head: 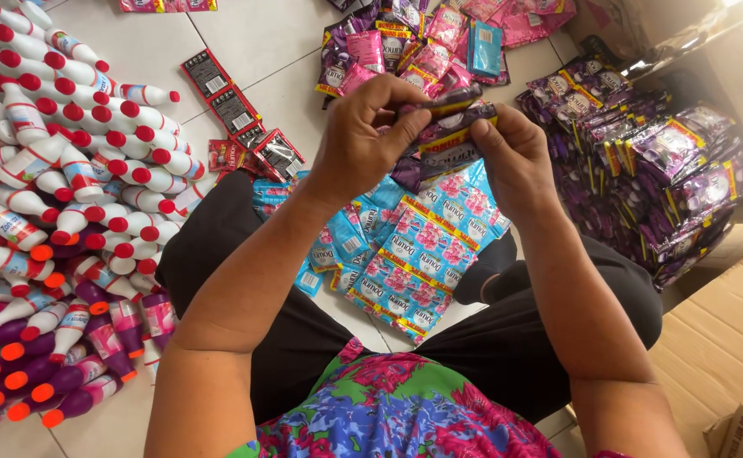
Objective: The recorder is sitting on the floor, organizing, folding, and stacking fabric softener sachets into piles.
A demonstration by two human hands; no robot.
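We grip purple sachet strip [444,136] | left hand [363,140] pinching top, right hand [514,157] closed alongside | blue sachets [422,246] below, apparently loose.

I noted that the dark purple sachet strip [448,136], pinched between my left hand [363,136] and right hand [516,157], was thin glossy plastic film, crinkled and reflective. The light blue and pink sachet strips [422,246] on my lap showed the same shiny film. The white plastic bottles with red caps [75,170] looked smooth and semi-gloss. The pale floor tiles [244,42] appeared smooth and faintly matt. The brown cardboard box [719,348] was matt paperboard. My black trousers [304,339] were matt cloth.
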